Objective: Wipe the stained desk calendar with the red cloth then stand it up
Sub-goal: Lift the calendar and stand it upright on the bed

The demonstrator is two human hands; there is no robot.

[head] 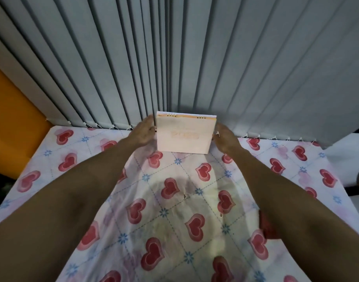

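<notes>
— What are the hands doing?

— Both arms reach forward. The left hand (143,130) is against the left edge of the desk calendar (185,135), fingers curled round that edge, and the right hand (225,139) is against the right edge. So the calendar is clasped between the two hands.

— Is it upright?

— Yes. It stands on its lower edge between the palms, pale face toward the camera, with faint orange print in the middle and small wire binding loops along the top.

— What does it stand on?

— A tablecloth (174,200) printed with red hearts and blue flowers on a dashed grid. It spreads beneath both forearms and toward the person.

— And beyond the hands?

— Just behind the calendar hang grey vertical blinds (174,58), their lower ends close to the cloth's far edge.

— Where is the red cloth?

— A patch of red (266,226) shows under the right forearm, near the person. Most of it is hidden, so I cannot tell whether it is the cloth.

— Anything else?

— Out beyond the left arm, an orange panel (14,123).
</notes>
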